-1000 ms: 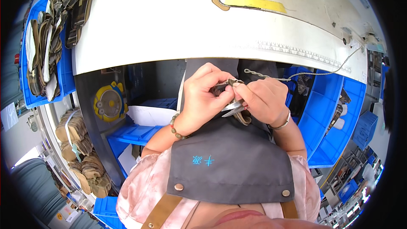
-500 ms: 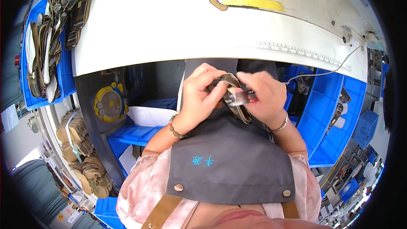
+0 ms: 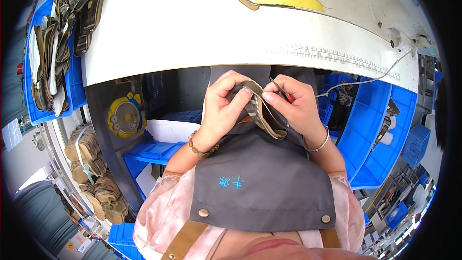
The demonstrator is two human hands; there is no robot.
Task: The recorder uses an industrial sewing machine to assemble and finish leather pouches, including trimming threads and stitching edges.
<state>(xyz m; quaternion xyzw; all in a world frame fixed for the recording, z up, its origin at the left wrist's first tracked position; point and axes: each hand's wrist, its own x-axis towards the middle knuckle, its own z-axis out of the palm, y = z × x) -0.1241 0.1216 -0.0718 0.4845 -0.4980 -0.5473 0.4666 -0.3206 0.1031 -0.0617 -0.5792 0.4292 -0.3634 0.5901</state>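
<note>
Looking down at mid-frame, we find the zippered cloth piece [image 3: 266,124] between the two hands, its upper end inside the left grip and its curved, tan-edged length hanging free toward the apron [image 3: 264,178]. The left hand [image 3: 224,98] is closed, thumb pressed over bent fingers, pinching the cloth beside the metal zipper teeth. The right hand [image 3: 296,101], left of the blue bin [image 3: 356,135], is curled round a dark tool [image 3: 276,85] with a red part; its thumb tip comes up to the cloth's edge, touching or just beside it, we cannot tell which. Fingers cover most of the tool, so we cannot make out its blades. Above the hands we note the front edge of the white table [image 3: 183,29], with a metal machine plate [image 3: 346,5] at upper right and a thin cord [image 3: 365,83] drooping behind the right hand. Upper left, plaid pieces [image 3: 48,62] hang over another blue bin [image 3: 74,86]; below it, a tied stack [image 3: 84,149] of brownish cloth.
</note>
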